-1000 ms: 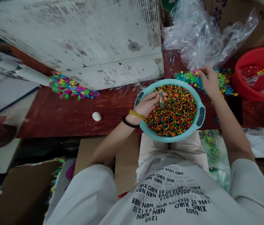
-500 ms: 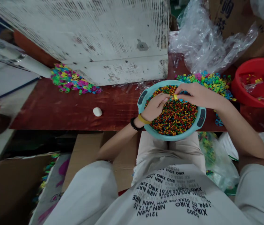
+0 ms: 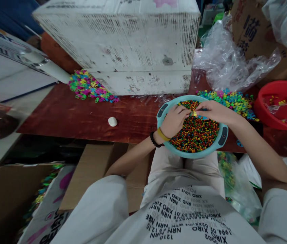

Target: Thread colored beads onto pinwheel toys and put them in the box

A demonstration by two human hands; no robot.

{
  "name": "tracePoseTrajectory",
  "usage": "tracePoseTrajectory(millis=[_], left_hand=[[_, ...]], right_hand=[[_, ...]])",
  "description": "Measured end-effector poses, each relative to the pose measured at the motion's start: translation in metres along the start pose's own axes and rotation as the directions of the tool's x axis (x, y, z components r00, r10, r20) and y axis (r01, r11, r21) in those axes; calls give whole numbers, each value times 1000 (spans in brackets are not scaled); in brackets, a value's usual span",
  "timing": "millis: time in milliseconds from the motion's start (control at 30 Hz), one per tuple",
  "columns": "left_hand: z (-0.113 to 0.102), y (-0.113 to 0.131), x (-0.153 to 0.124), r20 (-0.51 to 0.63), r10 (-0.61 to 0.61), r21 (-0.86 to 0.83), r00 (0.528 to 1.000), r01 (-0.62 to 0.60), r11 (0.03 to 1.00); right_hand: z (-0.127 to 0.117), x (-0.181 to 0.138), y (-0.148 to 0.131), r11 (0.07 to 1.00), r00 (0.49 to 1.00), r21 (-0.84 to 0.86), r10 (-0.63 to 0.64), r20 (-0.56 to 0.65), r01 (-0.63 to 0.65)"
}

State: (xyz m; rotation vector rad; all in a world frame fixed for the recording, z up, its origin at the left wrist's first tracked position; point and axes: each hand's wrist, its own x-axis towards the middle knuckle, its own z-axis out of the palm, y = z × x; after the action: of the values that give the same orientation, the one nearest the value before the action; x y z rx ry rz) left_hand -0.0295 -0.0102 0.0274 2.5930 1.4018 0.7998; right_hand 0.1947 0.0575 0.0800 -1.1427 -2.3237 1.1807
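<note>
Pinching a small yellow piece between its fingertips, the right hand reached across a teal basin filled with tiny multicoloured beads. That grip was narrow and closed on the piece, which sat just above the beads near the middle of the basin, with a bit of blue plastic beside it. The left hand came in from the other side, its fingers curled close and meeting the right hand at the piece. The fingers were too small in view to tell whether the left hand was actually holding it. A yellow wristband and a black bead bracelet circled the left wrist.

The basin sat on the person's lap, over beige shorts, with its far rim reaching over a reddish-brown wooden table. Just behind the basin, a long heap of colourful plastic pinwheels lay on the table, and a smaller heap lay further left beside a battered white crate. A white lump rested on the wood between the left heap and the basin. To the right stood a red tub holding yellow and red bits, and crumpled clear plastic lay bunched behind the pinwheels.
</note>
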Motion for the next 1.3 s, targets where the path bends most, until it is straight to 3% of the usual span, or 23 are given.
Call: tracePoseTrajectory(millis=[200,500,733,833,933,1033,1167,1300], left_hand=[[0,5,-3,-72,-77,133,994,86,987],[10,-4,-11,-95,-104,-49,990,100,994],[12,-3,-13,-118,-23,-6,993,23,1000],[11,-2,-15,-121,22,25,992,-19,999],[10,-5,-17,-131,114,96,985,-102,990],[8,-12,-17,-64,193,144,979,-183,973],[8,-11,-20,76,251,212,965,-262,942],[16,-7,-26,38,283,234,958,-284,930]], right_hand=[[8,3,2,989,998,130,61,31,-65],[10,3,1,975,997,213,53,61,-65],[16,4,0,939,988,311,126,94,-150],[22,6,6,824,965,502,219,147,-264],[24,6,10,600,920,700,302,249,-387],[25,3,13,457,877,752,307,369,-476],[33,-5,7,414,837,727,282,469,-547],[44,-12,3,495,836,678,391,385,-543]])
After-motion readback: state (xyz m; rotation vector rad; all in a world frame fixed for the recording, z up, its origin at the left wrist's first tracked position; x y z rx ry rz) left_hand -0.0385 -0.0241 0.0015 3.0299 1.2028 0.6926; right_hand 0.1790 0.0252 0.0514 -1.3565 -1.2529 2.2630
